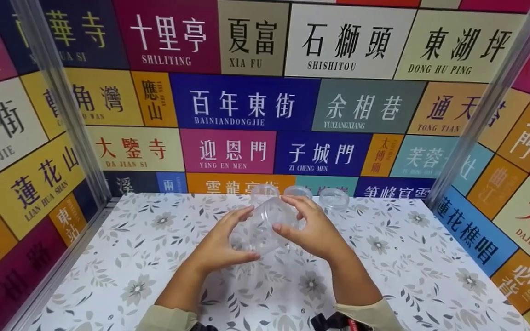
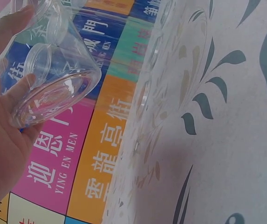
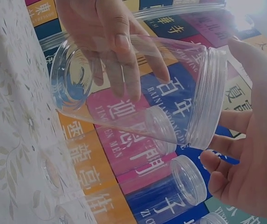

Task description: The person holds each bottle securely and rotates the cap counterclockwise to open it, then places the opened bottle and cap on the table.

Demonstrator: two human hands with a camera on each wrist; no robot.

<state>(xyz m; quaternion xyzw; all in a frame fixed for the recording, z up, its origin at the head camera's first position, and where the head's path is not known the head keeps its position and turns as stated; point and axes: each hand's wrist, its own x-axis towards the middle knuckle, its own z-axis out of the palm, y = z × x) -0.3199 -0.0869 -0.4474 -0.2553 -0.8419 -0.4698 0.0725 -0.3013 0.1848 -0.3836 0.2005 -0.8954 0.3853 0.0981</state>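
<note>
A clear, see-through jar (image 1: 269,227) is held tilted above the table between both hands. My left hand (image 1: 223,241) grips it round the body toward the base, thumb on one side and fingers on the other. In the left wrist view, the round base of the jar (image 2: 54,98) shows beside the palm. My right hand (image 1: 313,227) has its thumb and fingers about the wider, ringed top end. The right wrist view shows this ringed end of the jar (image 3: 210,98) between the right thumb and curled fingers, with the left hand (image 3: 119,51) along the body.
Behind the held jar, several clear jars stand at the back of the table, among them a right-hand jar (image 1: 334,200). The table (image 1: 154,257) has a leaf-and-flower cover. Lettered panels (image 1: 246,101) rise behind it, with metal posts (image 1: 486,92) at both corners.
</note>
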